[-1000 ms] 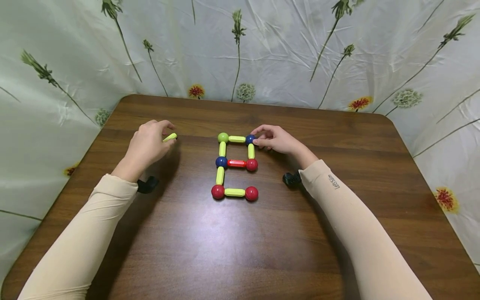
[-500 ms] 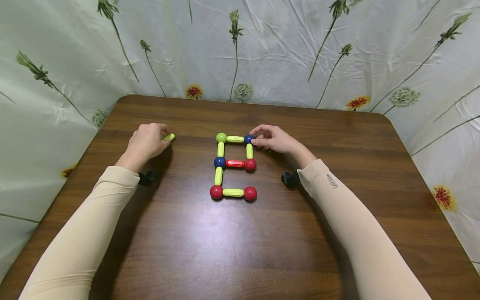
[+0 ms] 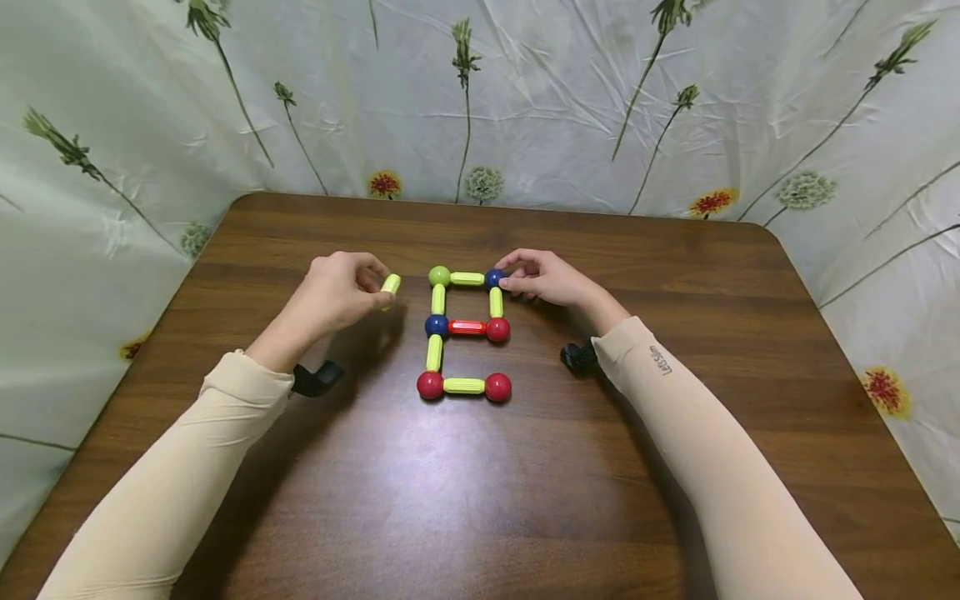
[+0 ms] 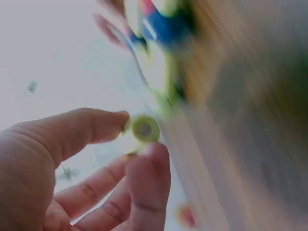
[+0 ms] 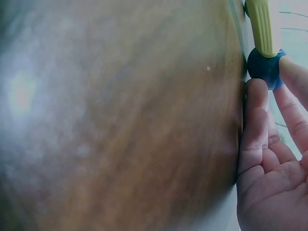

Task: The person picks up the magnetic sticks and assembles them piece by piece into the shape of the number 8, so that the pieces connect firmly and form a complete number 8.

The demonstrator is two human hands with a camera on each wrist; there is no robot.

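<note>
My left hand (image 3: 341, 287) pinches a short yellow-green rod (image 3: 391, 284) between thumb and fingertips, left of the ball-and-rod figure. In the left wrist view the round end of this rod (image 4: 145, 129) faces the camera. My right hand (image 3: 543, 277) grips the dark blue ball (image 3: 493, 279) at the figure's far right corner; the right wrist view shows fingers and thumb around that blue ball (image 5: 263, 68), a ribbed yellow rod (image 5: 263, 29) joined to it. A green ball (image 3: 439, 276) forms the far left corner, and a red rod (image 3: 467, 327) runs across the middle.
The flat figure lies on a brown wooden table (image 3: 480, 500). Its middle row has another blue ball (image 3: 437, 326) and a red ball (image 3: 498, 330); two red balls, left (image 3: 430, 385) and right (image 3: 498, 387), end the near row. A flowered curtain (image 3: 555, 108) hangs behind.
My left hand has moved right toward the figure with the yellow-green rod, which now stands more upright in the fingers. My right hand stays at the blue ball.
</note>
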